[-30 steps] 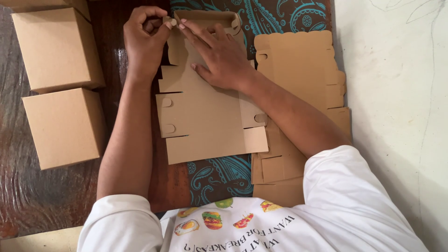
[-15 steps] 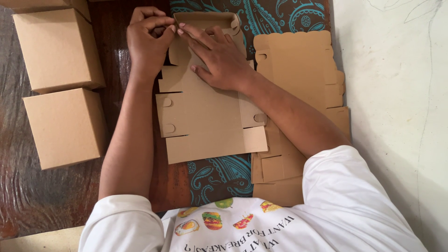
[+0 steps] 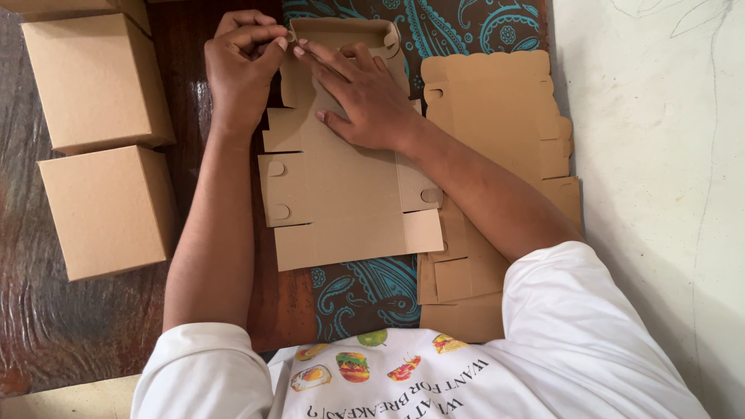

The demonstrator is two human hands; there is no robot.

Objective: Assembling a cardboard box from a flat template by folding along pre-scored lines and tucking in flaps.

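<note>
A: What are the hands doing right now?

B: The left hand (image 3: 242, 66) is curling over the far left corner of the flat cardboard box blank (image 3: 341, 186), with thumb and forefinger pinching shut on a small flap there. The right hand (image 3: 358, 97) is lying on the blank's far half, fingers spread nearly straight and pressing the card down, its forefinger reaching to touch the same flap.

A: And where is that blank sitting?

B: It is lying unfolded on a dark cloth with a teal paisley pattern (image 3: 365, 291), directly in front of the person, with its far end wall already standing up.

A: What else is lying around the blank?

B: Just to its right, a stack of more flat blanks (image 3: 504, 101) is waiting, partly under the right forearm. Well to its left, two finished brown boxes (image 3: 101, 147) are sitting closed on the dark wooden table (image 3: 62, 326), one beyond the other. Further right of the blank, a pale wall surface (image 3: 660, 155) is showing.
</note>
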